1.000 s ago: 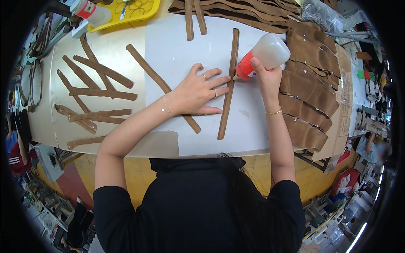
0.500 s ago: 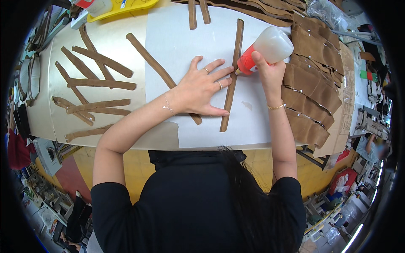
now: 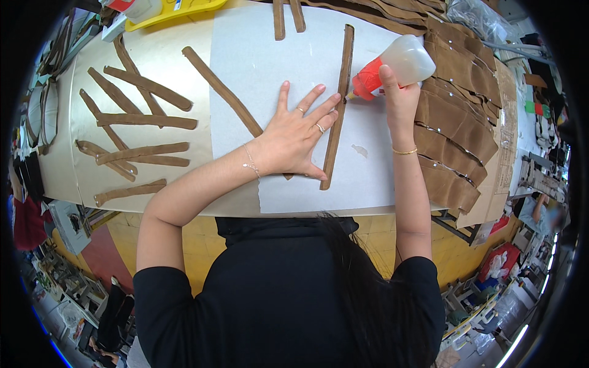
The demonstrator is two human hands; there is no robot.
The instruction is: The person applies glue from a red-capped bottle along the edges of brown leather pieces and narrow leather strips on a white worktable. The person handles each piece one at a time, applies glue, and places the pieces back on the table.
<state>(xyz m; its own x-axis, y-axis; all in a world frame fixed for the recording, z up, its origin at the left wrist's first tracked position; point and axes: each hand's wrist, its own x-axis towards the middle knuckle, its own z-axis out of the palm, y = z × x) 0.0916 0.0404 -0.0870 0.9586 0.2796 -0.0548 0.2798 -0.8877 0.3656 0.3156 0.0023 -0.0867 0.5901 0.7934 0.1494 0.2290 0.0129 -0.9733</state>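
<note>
Well, right hand (image 3: 401, 101) around tilted bottle (image 3: 407, 59) (nozzle (image 3: 350, 96) at brown strip (image 3: 334, 130)).

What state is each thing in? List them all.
Central strip: flat, straight.
Bottle: tilted, nozzle close to central strip.
Left hand: spread, touching central strip.
Right hand: gripping bottle.
Brown strips at left: loose, some crossing.
Brown panels at right: overlapping.
Yellow tray: partly out of frame.
Clear plastic: crumpled.

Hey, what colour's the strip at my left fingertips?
The strip is brown; the head view shows it.
</note>
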